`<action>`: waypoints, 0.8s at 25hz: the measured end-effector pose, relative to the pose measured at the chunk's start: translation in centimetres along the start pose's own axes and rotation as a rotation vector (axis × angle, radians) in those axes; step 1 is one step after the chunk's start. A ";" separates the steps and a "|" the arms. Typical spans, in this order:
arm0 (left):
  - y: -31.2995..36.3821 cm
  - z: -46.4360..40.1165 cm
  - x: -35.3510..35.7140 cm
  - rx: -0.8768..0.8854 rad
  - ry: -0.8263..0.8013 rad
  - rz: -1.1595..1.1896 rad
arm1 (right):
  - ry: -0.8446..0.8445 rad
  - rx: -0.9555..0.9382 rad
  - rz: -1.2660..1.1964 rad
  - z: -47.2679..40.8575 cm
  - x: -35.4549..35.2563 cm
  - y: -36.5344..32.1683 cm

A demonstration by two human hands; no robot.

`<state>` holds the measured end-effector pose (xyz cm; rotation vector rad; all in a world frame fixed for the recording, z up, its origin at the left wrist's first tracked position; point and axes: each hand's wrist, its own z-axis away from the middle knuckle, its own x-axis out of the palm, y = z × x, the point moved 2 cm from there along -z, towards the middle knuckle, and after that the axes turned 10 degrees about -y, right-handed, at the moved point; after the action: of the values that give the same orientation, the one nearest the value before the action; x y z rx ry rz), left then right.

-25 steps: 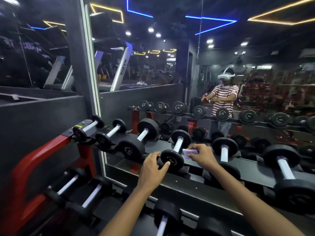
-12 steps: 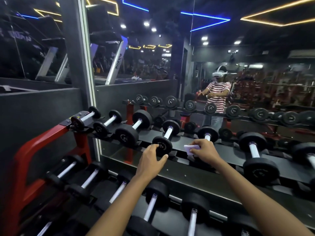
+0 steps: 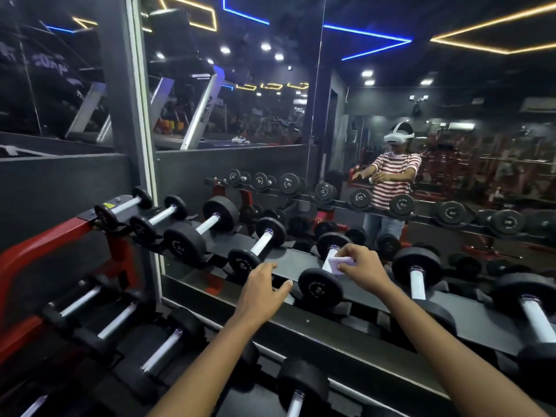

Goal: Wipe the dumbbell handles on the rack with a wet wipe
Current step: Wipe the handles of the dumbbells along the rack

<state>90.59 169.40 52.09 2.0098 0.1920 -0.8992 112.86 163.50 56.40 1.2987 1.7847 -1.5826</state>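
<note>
A black and red dumbbell rack [image 3: 391,299] holds a row of black dumbbells with pale handles on its top shelf. My right hand [image 3: 362,267] pinches a white wet wipe [image 3: 337,262] and presses it onto the handle of the fifth dumbbell [image 3: 320,288] from the left; the wipe and hand hide most of that handle. My left hand [image 3: 261,291] rests with relaxed fingers on the shelf's front edge, between that dumbbell and the fourth dumbbell [image 3: 243,263], holding nothing.
More dumbbells continue right along the top shelf [image 3: 418,272] and fill the lower shelf [image 3: 159,353]. A large mirror [image 3: 331,145] stands directly behind the rack, with a dark wall [image 3: 45,191] at the left.
My right hand carried the wipe from the fourth dumbbell's handle rightward onto the fifth one's handle. My left hand left the fourth dumbbell's front head and now rests on the shelf edge.
</note>
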 end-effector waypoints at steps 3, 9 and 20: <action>1.6 -2.2 3.6 -0.005 -0.017 -0.012 | 0.014 -0.030 -0.046 -1.8 -1.1 4.2; 2.5 -5.3 8.7 -0.107 0.007 -0.041 | -0.049 -0.043 -0.054 -5.5 -0.1 9.8; 2.2 -8.9 14.8 -0.183 0.056 -0.112 | -0.345 -0.527 0.415 -10.4 5.1 10.8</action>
<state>106.92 172.12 46.77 1.8692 0.4076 -0.8631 122.18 174.06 49.22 0.9845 1.4583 -0.9514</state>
